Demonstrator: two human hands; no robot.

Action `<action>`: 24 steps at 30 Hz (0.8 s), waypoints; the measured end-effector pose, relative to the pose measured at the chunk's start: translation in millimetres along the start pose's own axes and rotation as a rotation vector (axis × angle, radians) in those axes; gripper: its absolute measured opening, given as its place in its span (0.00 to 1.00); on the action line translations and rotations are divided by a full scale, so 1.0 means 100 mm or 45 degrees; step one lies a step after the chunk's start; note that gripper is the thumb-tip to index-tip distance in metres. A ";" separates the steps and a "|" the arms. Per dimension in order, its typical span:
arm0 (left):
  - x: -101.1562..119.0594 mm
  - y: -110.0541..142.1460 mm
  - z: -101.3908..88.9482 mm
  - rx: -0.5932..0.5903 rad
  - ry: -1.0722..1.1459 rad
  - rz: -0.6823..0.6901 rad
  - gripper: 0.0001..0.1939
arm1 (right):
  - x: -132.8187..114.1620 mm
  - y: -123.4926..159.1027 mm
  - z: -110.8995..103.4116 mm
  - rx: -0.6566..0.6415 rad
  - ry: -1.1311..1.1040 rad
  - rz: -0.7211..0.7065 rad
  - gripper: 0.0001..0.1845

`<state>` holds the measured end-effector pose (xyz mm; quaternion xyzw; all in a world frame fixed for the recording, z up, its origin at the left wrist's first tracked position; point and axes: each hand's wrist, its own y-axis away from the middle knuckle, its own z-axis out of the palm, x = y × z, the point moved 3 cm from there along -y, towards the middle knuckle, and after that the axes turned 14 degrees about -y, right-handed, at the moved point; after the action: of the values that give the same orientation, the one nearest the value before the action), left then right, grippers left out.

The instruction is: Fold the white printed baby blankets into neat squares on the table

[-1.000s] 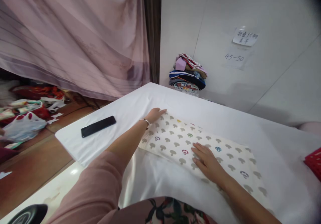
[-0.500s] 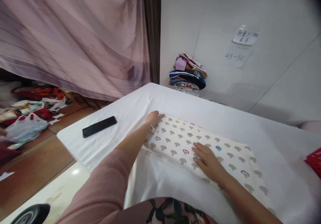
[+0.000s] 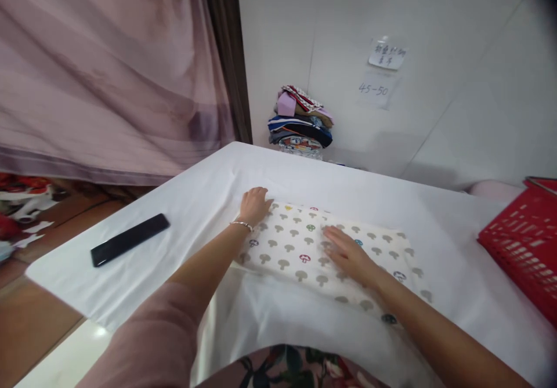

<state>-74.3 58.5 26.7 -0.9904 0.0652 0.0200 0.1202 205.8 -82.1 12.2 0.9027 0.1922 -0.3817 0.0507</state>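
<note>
A white cloth printed with grey and coloured mushrooms (image 3: 290, 247) lies folded in a long rectangle on the table. At its far left corner rests my left hand (image 3: 255, 207), fingers stretched over the edge and thumb apart. My right hand (image 3: 351, 256) lies flat on the middle of the cloth, fingers extended, slightly blurred. Neither hand grips anything that I can see. My right forearm covers part of the cloth's near right side.
The table (image 3: 209, 194) has a white covering. A black phone (image 3: 130, 240) lies at left, a red plastic basket (image 3: 522, 240) stands at right. Beyond the far edge rises a stack of folded fabrics (image 3: 300, 124) against the wall. A pink curtain (image 3: 108, 75) hangs at left.
The view has turned right, bringing more of the red basket in. My right hand has slid slightly over the cloth; my left hand stays at the corner.
</note>
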 end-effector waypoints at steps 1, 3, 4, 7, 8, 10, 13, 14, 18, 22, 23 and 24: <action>0.07 0.03 0.02 0.021 0.004 0.104 0.22 | 0.01 -0.06 -0.06 0.018 0.060 -0.004 0.29; 0.15 0.08 0.11 -0.053 0.003 0.208 0.26 | 0.08 -0.17 -0.17 0.051 0.209 0.007 0.29; 0.17 0.09 0.16 -0.119 -0.004 0.209 0.27 | 0.16 -0.22 -0.22 0.066 0.283 0.044 0.30; 0.15 0.10 0.28 -0.243 -0.025 0.160 0.30 | 0.47 -0.32 -0.32 0.082 0.421 0.240 0.32; 0.15 0.09 0.29 -0.246 -0.035 0.160 0.30 | 0.57 -0.33 -0.33 0.079 0.438 0.295 0.33; 0.14 0.08 0.30 -0.235 -0.059 0.168 0.30 | 0.70 -0.34 -0.34 0.071 0.446 0.339 0.35; 0.14 0.07 0.29 -0.236 -0.077 0.175 0.30 | 0.75 -0.34 -0.33 0.062 0.443 0.316 0.35; 0.14 0.07 0.29 -0.240 -0.079 0.172 0.30 | 0.75 -0.33 -0.34 0.060 0.439 0.308 0.35; 0.14 0.07 0.28 -0.247 -0.088 0.169 0.31 | 0.84 -0.15 -0.47 0.116 0.462 0.334 0.32; 0.15 0.06 0.28 -0.267 -0.099 0.175 0.32 | 1.07 0.17 -0.73 0.237 0.486 0.421 0.31; 0.15 0.06 0.28 -0.267 -0.104 0.173 0.32 | 1.13 0.25 -0.79 0.265 0.489 0.447 0.30; 0.14 0.06 0.28 -0.263 -0.107 0.172 0.33 | 1.19 0.32 -0.85 0.300 0.489 0.482 0.30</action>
<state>-61.3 58.1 -2.7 -0.9892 0.1242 0.0761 0.0187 350.4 -54.9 -14.3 0.9779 -0.0190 -0.2072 -0.0215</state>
